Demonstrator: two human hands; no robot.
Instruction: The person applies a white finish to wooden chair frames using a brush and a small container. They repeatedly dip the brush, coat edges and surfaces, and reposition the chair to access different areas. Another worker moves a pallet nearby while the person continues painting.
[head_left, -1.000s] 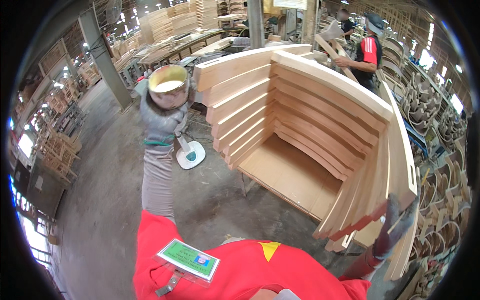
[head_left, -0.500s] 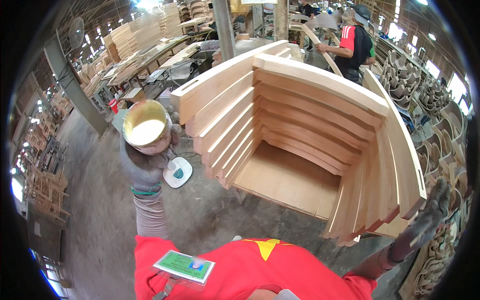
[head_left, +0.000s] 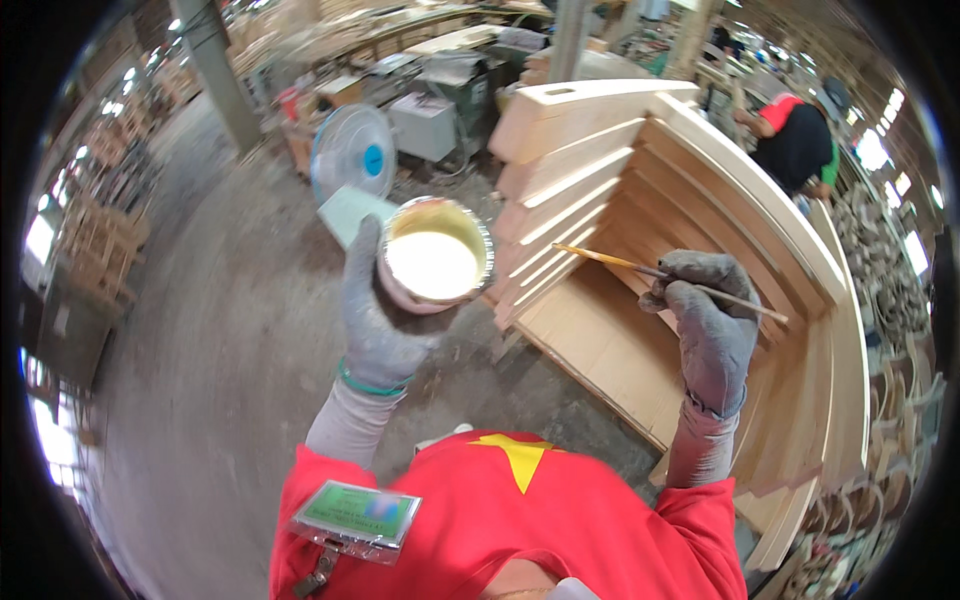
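- Left grip (head_left: 385,330) wraps the pot (head_left: 432,214) from its left; white liquid (head_left: 432,265) inside, so best kept level.
- Right grip (head_left: 716,325) pinches a thin brush (head_left: 605,258), yellowish end leftward, apart from pot; light hold suits control.
- Beyond: stacked curved wooden parts (head_left: 748,190) on surface (head_left: 588,345); pot best kept clear of their edges.

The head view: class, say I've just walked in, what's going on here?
The person's gloved left hand holds an open tin of white liquid. Their gloved right hand grips a thin stick, its yellowish end pointing toward the tin but apart from it. Wooden frames stand stacked in front. Beyond them is a co-worker in a black and red top.
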